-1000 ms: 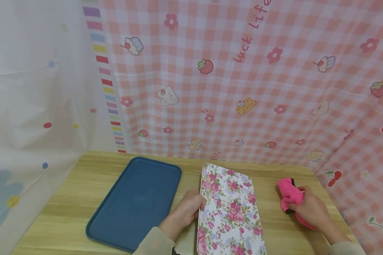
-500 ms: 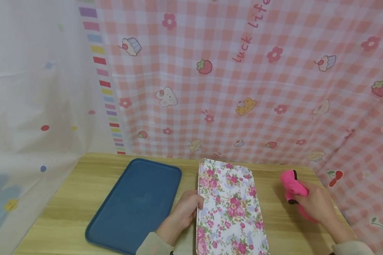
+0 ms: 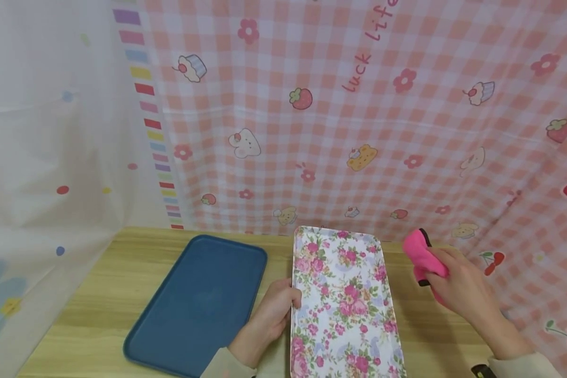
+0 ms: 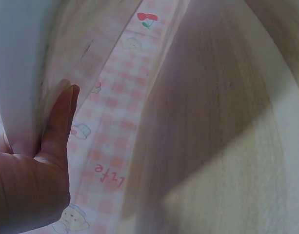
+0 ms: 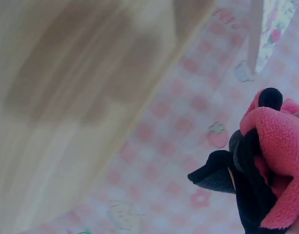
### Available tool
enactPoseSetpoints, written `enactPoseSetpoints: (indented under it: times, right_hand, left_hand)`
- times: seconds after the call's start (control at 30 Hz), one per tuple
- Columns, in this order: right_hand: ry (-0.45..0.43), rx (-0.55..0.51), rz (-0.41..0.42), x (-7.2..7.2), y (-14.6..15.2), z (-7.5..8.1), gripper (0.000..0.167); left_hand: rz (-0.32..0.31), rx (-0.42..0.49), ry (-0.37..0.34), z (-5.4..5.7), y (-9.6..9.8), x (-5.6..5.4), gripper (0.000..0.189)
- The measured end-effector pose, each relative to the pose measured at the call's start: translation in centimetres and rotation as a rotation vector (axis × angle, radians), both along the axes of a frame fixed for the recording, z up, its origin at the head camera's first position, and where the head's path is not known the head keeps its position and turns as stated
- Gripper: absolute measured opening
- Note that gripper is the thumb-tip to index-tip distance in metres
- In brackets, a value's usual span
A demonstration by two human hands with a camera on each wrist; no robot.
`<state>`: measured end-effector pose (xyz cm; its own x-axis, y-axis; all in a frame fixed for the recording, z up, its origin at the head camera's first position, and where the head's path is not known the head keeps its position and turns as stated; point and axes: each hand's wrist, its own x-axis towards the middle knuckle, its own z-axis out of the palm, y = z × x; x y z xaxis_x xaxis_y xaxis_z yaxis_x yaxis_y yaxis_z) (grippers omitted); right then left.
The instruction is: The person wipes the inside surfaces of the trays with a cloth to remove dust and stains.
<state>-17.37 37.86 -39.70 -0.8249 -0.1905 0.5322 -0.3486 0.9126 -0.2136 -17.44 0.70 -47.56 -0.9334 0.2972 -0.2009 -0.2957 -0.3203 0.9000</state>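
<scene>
My left hand [image 3: 270,315] grips the left edge of a white tray [image 3: 345,325] with a pink rose print. In the left wrist view the tray's pale side [image 4: 22,73] stands steeply, thumb on one face and fingers on the other. To the right of the tray, my right hand [image 3: 468,291] holds a bunched pink cloth [image 3: 420,254] with black edging, raised above the table. The right wrist view shows the fuzzy cloth [image 5: 281,141] crumpled, its black border folded outward; most of that hand is out of frame there.
A dark blue tray [image 3: 198,304] lies flat on the wood-grain table [image 3: 90,294], left of my left hand. Behind the table hangs a pink checked curtain [image 3: 274,131]; a white sheet [image 3: 61,131] hangs at the left.
The right hand has lifted the pink cloth up from near the tabletop. The floral tray's far edge has risen slightly, with the left hand still on its left edge. The blue tray stays put.
</scene>
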Motion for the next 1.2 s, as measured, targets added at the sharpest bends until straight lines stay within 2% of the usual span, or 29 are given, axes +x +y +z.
enactPoseSetpoints:
  times: [0.13,0.4,0.73,0.9,1.03,1.13,1.2]
  right_hand:
    - [-0.039,0.021,0.001,-0.1,-1.5,1.3,0.045]
    - [0.006,0.076,0.037,-0.9,-4.4,2.5,0.046]
    - [-0.040,0.264,0.044,-1.8,-8.2,3.1,0.053]
    - [0.034,0.341,0.065,-2.4,-9.3,3.0,0.043]
    - [0.081,0.349,0.094,-2.8,-9.8,3.0,0.037]
    - [0.039,0.326,0.087,-3.0,-10.2,3.4,0.028]
    - [-0.034,0.299,0.065,-3.0,-10.4,3.8,0.019]
  left_hand:
    - [0.000,0.003,0.019,0.2,0.0,0.0,0.058]
    - [-0.003,0.015,0.055,0.9,-0.2,0.1,0.056]
    - [0.008,-0.012,0.101,1.8,0.0,0.6,0.052]
    - [0.006,-0.037,0.132,1.9,0.3,0.8,0.049]
    - [0.003,-0.035,0.154,2.0,0.4,1.0,0.052]
    - [-0.005,-0.031,0.162,2.0,0.4,1.1,0.054]
    - [-0.009,-0.033,0.162,2.1,0.4,1.2,0.054]
